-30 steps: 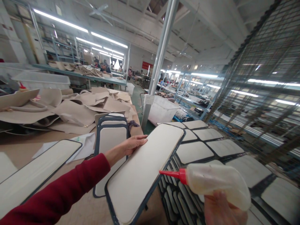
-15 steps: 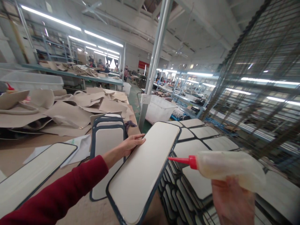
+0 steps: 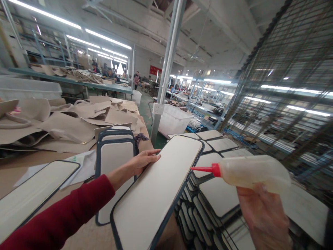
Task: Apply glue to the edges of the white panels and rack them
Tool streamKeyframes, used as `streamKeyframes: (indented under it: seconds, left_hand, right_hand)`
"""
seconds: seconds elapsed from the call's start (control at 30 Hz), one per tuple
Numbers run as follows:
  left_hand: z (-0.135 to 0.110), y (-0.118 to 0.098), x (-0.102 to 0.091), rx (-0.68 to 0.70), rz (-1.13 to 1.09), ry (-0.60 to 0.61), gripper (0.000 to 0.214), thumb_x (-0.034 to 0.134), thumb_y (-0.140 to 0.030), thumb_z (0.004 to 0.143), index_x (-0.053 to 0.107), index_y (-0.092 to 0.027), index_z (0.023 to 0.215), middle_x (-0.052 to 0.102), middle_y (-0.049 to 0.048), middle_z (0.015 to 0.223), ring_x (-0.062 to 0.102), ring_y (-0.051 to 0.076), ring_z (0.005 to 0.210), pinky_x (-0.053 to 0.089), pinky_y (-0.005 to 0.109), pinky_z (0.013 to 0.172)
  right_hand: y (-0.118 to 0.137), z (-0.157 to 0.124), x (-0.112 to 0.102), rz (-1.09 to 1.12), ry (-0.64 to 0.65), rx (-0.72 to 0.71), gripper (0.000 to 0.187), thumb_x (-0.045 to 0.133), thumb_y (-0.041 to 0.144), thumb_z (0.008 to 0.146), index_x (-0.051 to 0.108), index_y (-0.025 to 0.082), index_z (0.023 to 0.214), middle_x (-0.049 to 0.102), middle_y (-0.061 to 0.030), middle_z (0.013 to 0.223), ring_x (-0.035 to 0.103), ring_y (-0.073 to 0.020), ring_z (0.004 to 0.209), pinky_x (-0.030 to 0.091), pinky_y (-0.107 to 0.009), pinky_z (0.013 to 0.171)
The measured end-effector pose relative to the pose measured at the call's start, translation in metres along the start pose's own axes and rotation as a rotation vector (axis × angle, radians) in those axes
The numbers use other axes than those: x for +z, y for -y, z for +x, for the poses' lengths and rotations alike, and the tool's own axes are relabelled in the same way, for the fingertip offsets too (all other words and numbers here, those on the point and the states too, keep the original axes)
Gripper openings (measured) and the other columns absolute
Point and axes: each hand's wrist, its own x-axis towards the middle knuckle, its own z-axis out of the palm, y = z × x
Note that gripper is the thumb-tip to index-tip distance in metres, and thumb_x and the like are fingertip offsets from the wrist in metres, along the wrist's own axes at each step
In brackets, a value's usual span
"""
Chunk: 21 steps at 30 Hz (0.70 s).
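My left hand (image 3: 145, 160) grips the left edge of a long cream panel (image 3: 156, 189) with rounded corners and a dark border, tilted up off the table. In my right hand (image 3: 262, 211) is a translucent squeeze bottle (image 3: 256, 172) lying sideways, with some yellowish liquid inside. Its red nozzle (image 3: 205, 169) points left, and the tip is at the panel's right dark edge; whether it touches I cannot tell. Behind the held panel, a stack of similar dark-edged panels (image 3: 117, 156) rests on the table. Another such panel (image 3: 36, 189) lies at the left.
Beige cut pieces (image 3: 70, 125) are heaped on the table at the left. Many cream panels (image 3: 218, 194) lie on a rack at the right, beside a raised wire mesh (image 3: 283, 80). A metal post (image 3: 166, 69) and a white bin (image 3: 173, 119) stand beyond.
The bottle has moved up slightly, its nozzle following the panel's right edge toward the far end. My left hand keeps its hold. The whole view has shifted a little.
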Motion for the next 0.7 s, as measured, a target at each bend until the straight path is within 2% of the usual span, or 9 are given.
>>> streamKeyframes:
  seconds: [0.1, 0.23, 0.4, 0.7]
  left_hand:
    - [-0.002, -0.001, 0.002, 0.000, -0.007, 0.024, 0.082, 0.083, -0.020, 0.061, 0.047, -0.008, 0.134, 0.074, 0.0112, 0.086, 0.068, 0.018, 0.065, 0.055, 0.026, 0.060]
    - [-0.003, -0.001, 0.002, 0.006, -0.010, 0.054, 0.085, 0.085, -0.022, 0.057, 0.048, -0.008, 0.133, 0.074, 0.0113, 0.087, 0.069, 0.018, 0.066, 0.054, 0.025, 0.059]
    - [-0.003, -0.001, 0.000, -0.009, -0.011, 0.014, 0.086, 0.085, -0.021, 0.057, 0.047, -0.007, 0.133, 0.074, 0.0110, 0.085, 0.068, 0.018, 0.064, 0.054, 0.025, 0.058]
    - [-0.002, -0.003, 0.003, -0.031, -0.031, 0.015, 0.080, 0.083, -0.018, 0.060, 0.048, -0.007, 0.132, 0.074, 0.0111, 0.084, 0.069, 0.019, 0.065, 0.055, 0.025, 0.058]
  right_hand:
    - [-0.001, -0.003, 0.002, 0.006, 0.016, 0.052, 0.030, 0.076, 0.031, 0.064, 0.068, 0.023, 0.092, 0.069, -0.0070, 0.097, 0.059, -0.0268, 0.106, 0.053, -0.044, 0.087]
    - [0.002, -0.008, 0.006, 0.082, 0.003, 0.029, 0.037, 0.079, 0.025, 0.059, 0.067, 0.020, 0.093, 0.069, -0.0071, 0.094, 0.062, -0.0251, 0.101, 0.056, -0.035, 0.079]
    - [0.002, -0.008, 0.005, 0.143, -0.041, 0.038, 0.038, 0.081, 0.026, 0.053, 0.066, 0.019, 0.088, 0.070, -0.0066, 0.085, 0.064, -0.0267, 0.097, 0.058, -0.031, 0.065]
    - [-0.002, -0.013, 0.000, 0.129, -0.017, 0.032, 0.032, 0.081, 0.024, 0.055, 0.065, 0.022, 0.083, 0.070, -0.0054, 0.088, 0.062, -0.0226, 0.101, 0.057, -0.024, 0.065]
